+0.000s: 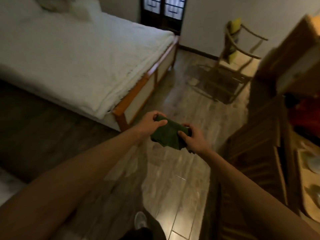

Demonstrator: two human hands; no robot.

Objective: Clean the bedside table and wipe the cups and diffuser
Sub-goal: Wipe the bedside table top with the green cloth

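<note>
At nine to eleven o'clock lies a bed (72, 54) with a white cover, its orange wooden frame (138, 90) running down toward the middle of the view; crumpled pillows (79, 7) sit at its far end, blurred; beyond the bed at twelve o'clock stands a dark latticed door (163, 10) against a pale wall

Two bare forearms reach in from seven and five o'clock over the wooden plank floor (173, 170); the left hand (150, 125) grips the upper left end of a dark green cloth (168, 134), its thumb lying across the top of the fabric and its fingers curled round the far edge; the cloth hangs bunched between both hands, just below the centre of the view, held in the air above the floor; the right hand (194, 137) pinches the cloth's right end, thumb pressed on the near face and fingers curled behind it

At six o'clock a light shoe (141, 220) shows on the floor beneath dark trousers

At one to two o'clock a wooden chair (233, 66) stands by the wall, a yellow-green item (234, 25) on its backrest, too blurred to name; at three o'clock rises wooden slatted furniture (256, 149); at four o'clock a light tray-like surface (306, 179) carries pale rounded items, too blurred to tell
</note>
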